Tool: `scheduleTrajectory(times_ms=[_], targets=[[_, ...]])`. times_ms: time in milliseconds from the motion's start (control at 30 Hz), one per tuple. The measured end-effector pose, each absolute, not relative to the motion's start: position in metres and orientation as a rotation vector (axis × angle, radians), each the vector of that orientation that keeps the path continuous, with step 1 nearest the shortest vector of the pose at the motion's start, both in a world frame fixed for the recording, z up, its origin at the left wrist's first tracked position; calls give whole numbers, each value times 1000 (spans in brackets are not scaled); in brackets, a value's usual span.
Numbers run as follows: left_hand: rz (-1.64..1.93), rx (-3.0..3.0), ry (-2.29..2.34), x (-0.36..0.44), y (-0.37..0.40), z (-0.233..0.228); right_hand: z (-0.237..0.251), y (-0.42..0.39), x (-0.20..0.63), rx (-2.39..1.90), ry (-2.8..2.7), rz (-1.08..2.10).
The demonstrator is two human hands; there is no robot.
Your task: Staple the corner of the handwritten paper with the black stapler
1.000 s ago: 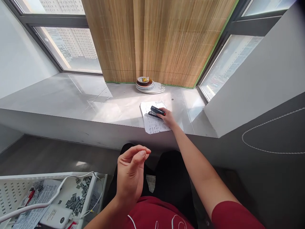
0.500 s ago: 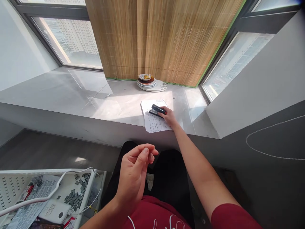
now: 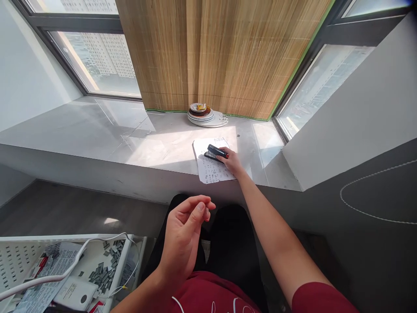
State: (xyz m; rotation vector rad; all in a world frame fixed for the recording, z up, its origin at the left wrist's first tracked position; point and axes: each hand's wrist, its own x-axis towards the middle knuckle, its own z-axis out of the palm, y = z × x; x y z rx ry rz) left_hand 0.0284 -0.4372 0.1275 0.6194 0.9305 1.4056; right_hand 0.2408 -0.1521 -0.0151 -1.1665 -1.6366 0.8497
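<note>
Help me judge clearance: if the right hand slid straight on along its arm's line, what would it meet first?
Likely the black stapler the right hand already touches, lying on the printed sheet; the plate stack sits farther back.

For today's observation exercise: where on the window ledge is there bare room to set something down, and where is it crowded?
The ledge is bare left of the paper, and between paper and plates. Another bare patch lies right of the right hand, toward the wall. The paper spot, with the stapler, is taken. The tray is cluttered.

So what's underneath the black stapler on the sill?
The stapler, held by the right hand, rests on a printed paper sheet lying on the windowsill. The print beneath the stapler is covered.
</note>
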Motion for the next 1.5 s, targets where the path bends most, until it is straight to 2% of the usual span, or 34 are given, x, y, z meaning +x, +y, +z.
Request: scheduleTrajectory(times_ms=[167, 333, 467, 600, 700, 900, 1133, 1233, 1500], targets=[[1500, 873, 996, 24, -418, 114, -15, -152, 240, -1150, -1626, 874], [1447, 1485, 1322, 0, -318, 67, -13, -152, 238, -1155, -1628, 890], [1116, 1827, 1556, -14, -206, 41, -15, -150, 238, -1152, -1621, 890], [531, 2133, 1679, -8, -141, 23, -15, -149, 237, -1175, -1644, 852], [306, 2251, 1715, -5, -127, 8, -15, -151, 234, -1240, -1679, 779], [272, 2315, 1678, -10, -128, 0, -21, -166, 239, -1343, -1642, 619], [270, 2298, 1633, -11, -125, 3, -42, -177, 332, -1478, -1263, 383], [244, 2332, 1615, -14, -122, -1, -38, -168, 356, -1496, -1314, 356], [277, 2385, 1558, -20, -122, -1, -23, -141, 332, -1468, -1532, 387]])
